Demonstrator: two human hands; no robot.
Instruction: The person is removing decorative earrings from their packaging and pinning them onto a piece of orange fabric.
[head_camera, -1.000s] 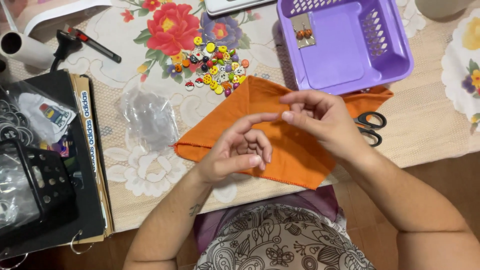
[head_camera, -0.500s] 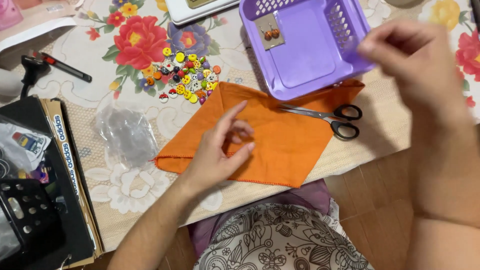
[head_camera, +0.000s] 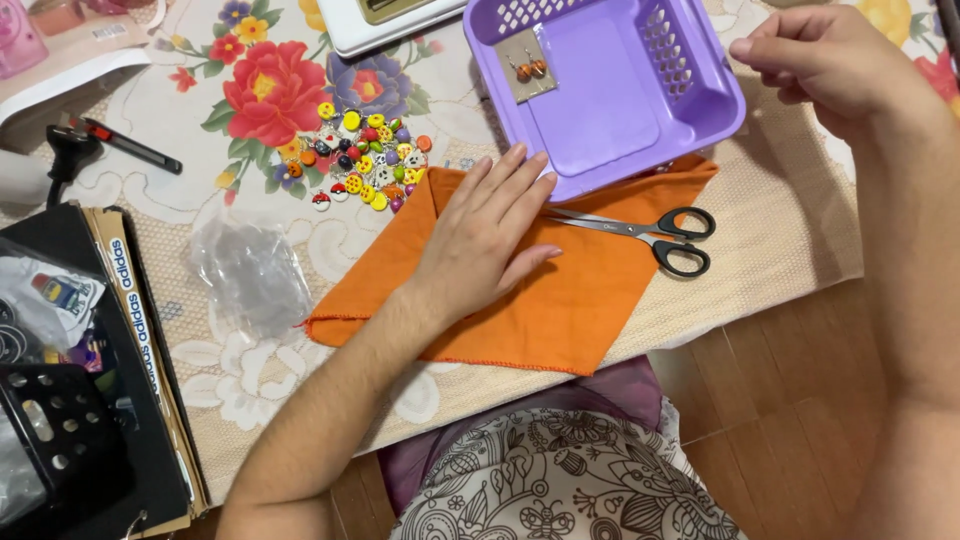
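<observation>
My left hand (head_camera: 490, 235) lies flat, palm down, on a folded orange cloth (head_camera: 570, 310) at the table's front edge. My right hand (head_camera: 825, 60) is raised at the upper right, beside the purple plastic basket (head_camera: 720, 85). Its fingers are curled and pinched together, and I can make out nothing between them. Black-handled scissors (head_camera: 660, 235) rest on the cloth just right of my left hand. Inside the basket lies a small card with two round earrings (head_camera: 528, 72).
A pile of small colourful buttons (head_camera: 365, 155) sits on the floral tablecloth, left of the basket. A crumpled clear plastic bag (head_camera: 250, 270) lies left of the cloth. A black box (head_camera: 80, 400) fills the left edge. A utility knife (head_camera: 125, 148) lies far left.
My right hand left the cloth and rose up to the right with pinched fingers. My left hand opened from a loose curl and now lies flat on the cloth. The scissors became visible.
</observation>
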